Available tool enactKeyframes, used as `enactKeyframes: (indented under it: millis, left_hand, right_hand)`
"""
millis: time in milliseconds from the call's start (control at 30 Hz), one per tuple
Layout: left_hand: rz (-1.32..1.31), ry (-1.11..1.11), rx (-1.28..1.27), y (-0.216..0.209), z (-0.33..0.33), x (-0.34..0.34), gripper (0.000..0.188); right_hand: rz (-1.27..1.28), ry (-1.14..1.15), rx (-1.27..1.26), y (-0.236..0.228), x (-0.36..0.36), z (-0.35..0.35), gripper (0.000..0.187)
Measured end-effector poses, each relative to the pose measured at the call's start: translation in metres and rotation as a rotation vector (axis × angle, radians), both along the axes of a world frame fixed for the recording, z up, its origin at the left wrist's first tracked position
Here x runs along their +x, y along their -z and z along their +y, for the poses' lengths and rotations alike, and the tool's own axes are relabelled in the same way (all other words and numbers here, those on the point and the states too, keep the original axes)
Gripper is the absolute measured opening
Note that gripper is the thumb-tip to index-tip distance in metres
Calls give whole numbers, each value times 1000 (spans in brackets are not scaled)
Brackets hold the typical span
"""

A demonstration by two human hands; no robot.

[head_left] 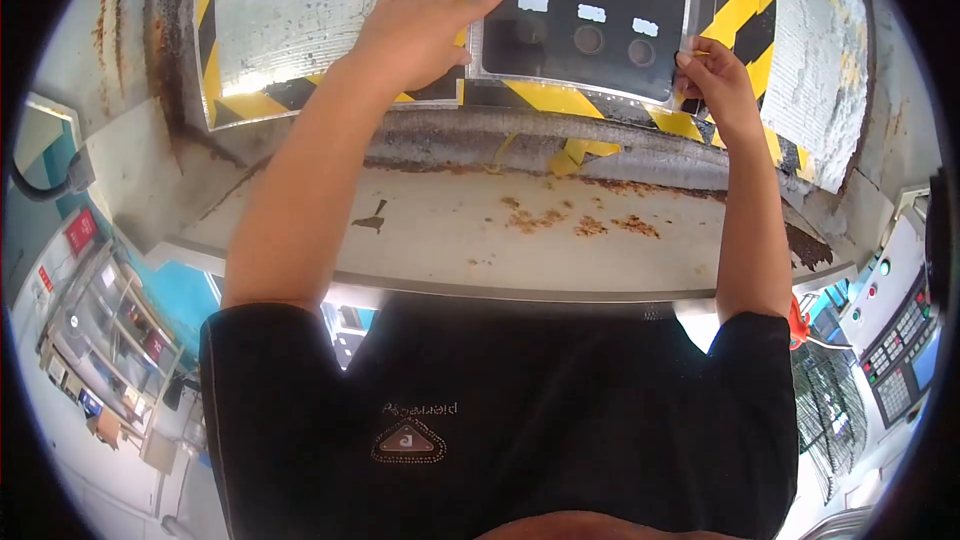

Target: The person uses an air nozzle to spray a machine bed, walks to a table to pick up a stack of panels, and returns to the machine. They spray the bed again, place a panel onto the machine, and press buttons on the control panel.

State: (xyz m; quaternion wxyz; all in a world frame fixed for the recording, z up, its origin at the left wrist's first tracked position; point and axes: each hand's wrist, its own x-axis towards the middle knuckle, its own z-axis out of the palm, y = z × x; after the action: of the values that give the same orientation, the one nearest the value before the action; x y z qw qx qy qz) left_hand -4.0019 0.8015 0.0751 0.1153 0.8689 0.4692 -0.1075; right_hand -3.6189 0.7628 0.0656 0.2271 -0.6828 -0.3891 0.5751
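A flat black panel (580,0) with a clear edge lies at the top middle of the view. Small whitish patches sit in a row on it, above round marks. My left hand (420,30) is open, its fingers spread over the panel's left border and the striped surface beside it. At the panel's lower right corner, my right hand (718,85) is closed, with thumb and fingers pinching the clear edge. Left of the panel is a scuffed whitish sheet (320,10), framed by yellow and black striped tape (555,98).
A rust-spotted pale metal ledge (450,230) runs between me and the panel. Another worn whitish sheet (815,70) is at the right. A machine control panel with keys (895,340) stands far right; shelving (115,320) stands far left.
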Motion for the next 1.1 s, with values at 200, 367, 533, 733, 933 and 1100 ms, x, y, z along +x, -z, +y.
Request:
enactKeyframes:
  millis: [200,367,533,733,933,1100]
  left_hand:
    - [3,-27,-275,-35,16,12,75]
    - [38,-27,-354,-60,19,21,70]
    - [38,-32,-358,-45,18,16,71]
    - [-565,208,135,-2,7,-7,72]
    - [100,-30,-395,-33,19,13,74]
    - [-58,-29,-355,-60,16,17,72]
  right_hand:
    - [-12,14,22,-1,-1,-1,29]
    - [-10,24,34,-1,-2,-2,30]
    - [-51,5,7,-2,-3,-1,31]
    - [-70,13,28,-2,-5,-3,32]
    - [-66,13,16,-1,-6,-3,33]
    - [-96,7,46,1,-5,-3,33]
